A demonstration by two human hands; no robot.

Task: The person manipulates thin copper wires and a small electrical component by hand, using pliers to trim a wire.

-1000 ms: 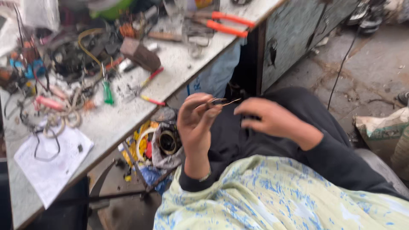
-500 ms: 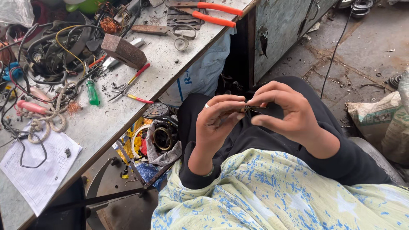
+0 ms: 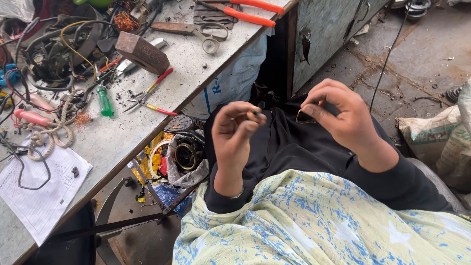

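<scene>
Hands have separated since half a second ago; they were together then. Left hand (image 3: pixel 235 135) grip pinches a small brownish piece (image 3: pixel 252 115) at thumb and fingertips. Right hand (image 3: pixel 343 115) grip pinches a thin wire loop (image 3: pixel 303 118), which hangs just below its fingertips. Both are held over the black-clad lap, near each other but not touching. Left of the left grip, past the tabletop (image 3: pixel 147 132) edge: red-handled snips (image 3: pixel 149 95), green screwdriver (image 3: pixel 104 101). Farther out: rusty block (image 3: pixel 142 51), orange-handled pliers (image 3: pixel 248 12).
</scene>
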